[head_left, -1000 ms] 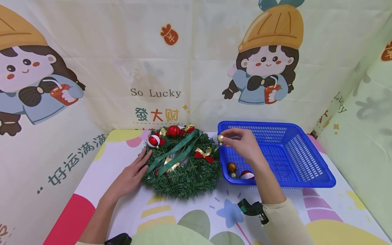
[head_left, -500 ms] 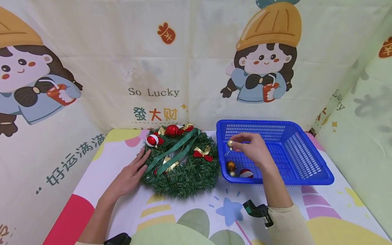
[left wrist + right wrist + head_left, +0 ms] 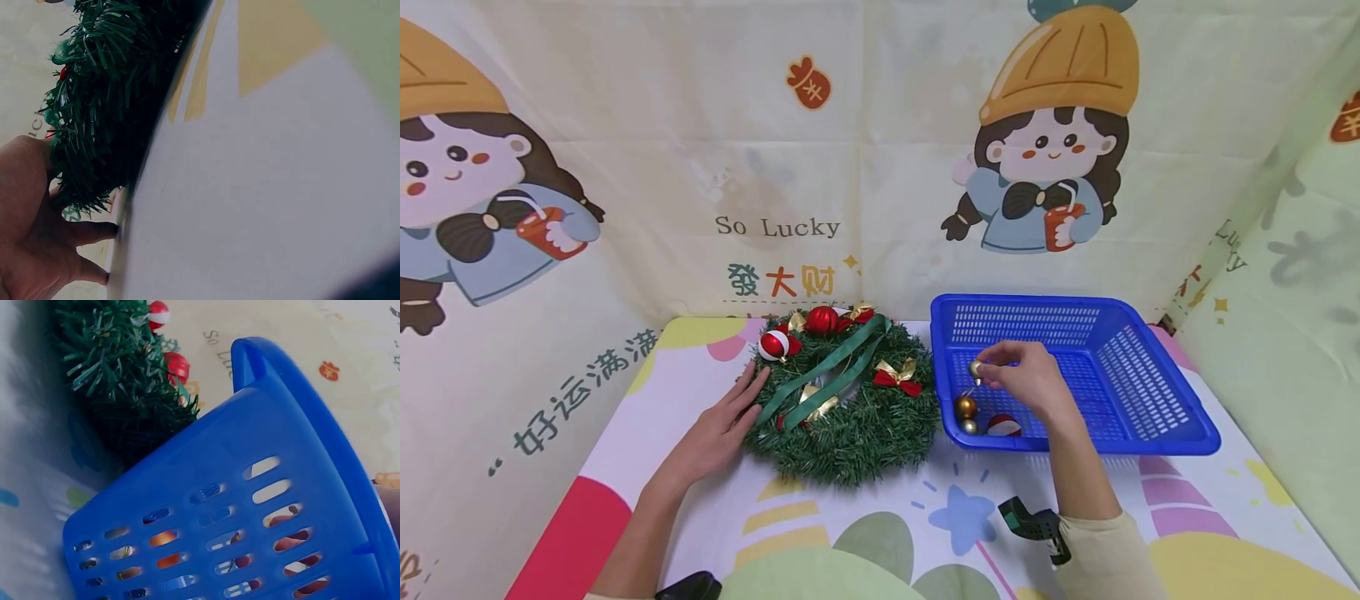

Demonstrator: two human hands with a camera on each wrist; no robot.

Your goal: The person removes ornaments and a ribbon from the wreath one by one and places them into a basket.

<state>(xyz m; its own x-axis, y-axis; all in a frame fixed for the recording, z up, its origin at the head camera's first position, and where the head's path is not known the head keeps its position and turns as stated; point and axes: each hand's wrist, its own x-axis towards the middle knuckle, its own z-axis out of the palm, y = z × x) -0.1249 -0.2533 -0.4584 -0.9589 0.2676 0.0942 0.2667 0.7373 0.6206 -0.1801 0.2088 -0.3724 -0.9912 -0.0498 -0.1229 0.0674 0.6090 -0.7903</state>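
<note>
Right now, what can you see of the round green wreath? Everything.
The round green wreath, dense with plastic-looking needles, lies on the printed tabletop, left of the blue plastic basket. A long green ribbon crosses its centre. Its far side carries a shiny red ball and a red-and-white ball; red-and-gold bows dot it. The left hand touches its left edge. Underside hidden.

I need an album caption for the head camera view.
Right hand pinches a gold bauble at the blue basket; left hand touches the green wreath.
</note>
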